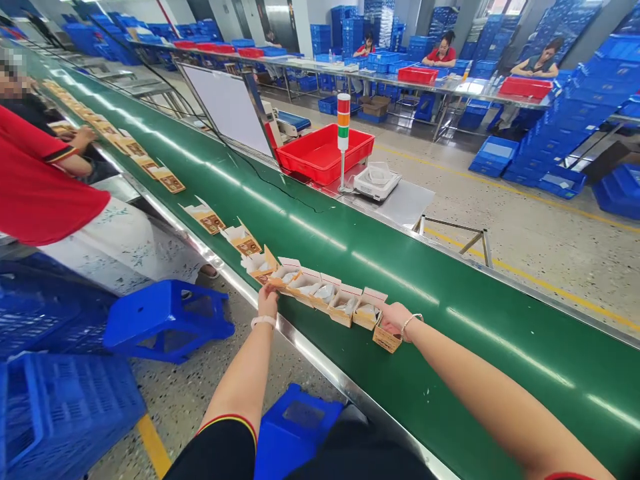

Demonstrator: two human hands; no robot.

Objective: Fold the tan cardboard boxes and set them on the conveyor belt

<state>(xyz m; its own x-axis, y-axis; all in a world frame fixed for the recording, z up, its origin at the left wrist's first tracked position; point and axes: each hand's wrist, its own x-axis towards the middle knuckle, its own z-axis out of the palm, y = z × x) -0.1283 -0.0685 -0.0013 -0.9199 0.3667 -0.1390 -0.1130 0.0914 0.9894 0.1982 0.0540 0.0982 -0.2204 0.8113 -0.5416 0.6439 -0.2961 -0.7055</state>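
Note:
A row of several open kraft cardboard boxes [320, 293] stands on the green conveyor belt [450, 280], each with white packing inside. My left hand [267, 300] grips the near end of the row at its left box. My right hand [395, 320] is on a tilted cardboard box [387, 340] at the other end, so the row lies between my hands. More open boxes [207, 219] lie spaced along the belt towards the far left. What the boxes hold is too small to identify.
A co-worker in a red top [43, 180] stands across the belt's left side, one hand [83, 137] near the boxes. A red tray [324, 153], a scale [377, 183] and a stack light [343, 120] stand beyond the belt. Blue stools [167, 320] and crates [60, 420] crowd the near floor.

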